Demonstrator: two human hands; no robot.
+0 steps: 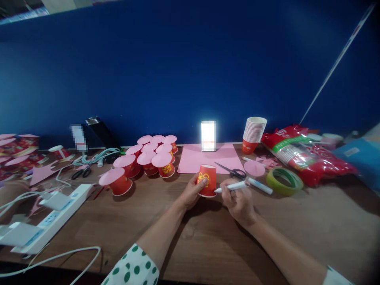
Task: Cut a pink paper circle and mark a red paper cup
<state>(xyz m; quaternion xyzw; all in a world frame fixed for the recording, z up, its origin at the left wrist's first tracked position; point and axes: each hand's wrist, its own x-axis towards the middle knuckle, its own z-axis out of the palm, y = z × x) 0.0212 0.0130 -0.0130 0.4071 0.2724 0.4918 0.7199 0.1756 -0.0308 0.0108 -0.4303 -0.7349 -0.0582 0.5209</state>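
My left hand [192, 192] grips a red paper cup [209, 178] with yellow print, which stands upside down over the table. In my right hand [239, 200] is a white marker pen [233, 187], its tip against or very near the cup's lower right side. Behind the cup lies a pink paper sheet [190, 160], with black-handled scissors [236, 172] on its right corner. A pink paper disc [254, 168] and a white glue tube or pen [259, 185] rest right of the scissors.
Several red cups topped with pink discs [162, 159] stand left. A stack of cups [254, 132], a green tape roll [284, 181] and a red cup bag [292, 152] are right. A lit phone [208, 135] stands behind. A power strip [56, 221] with cables lies at left.
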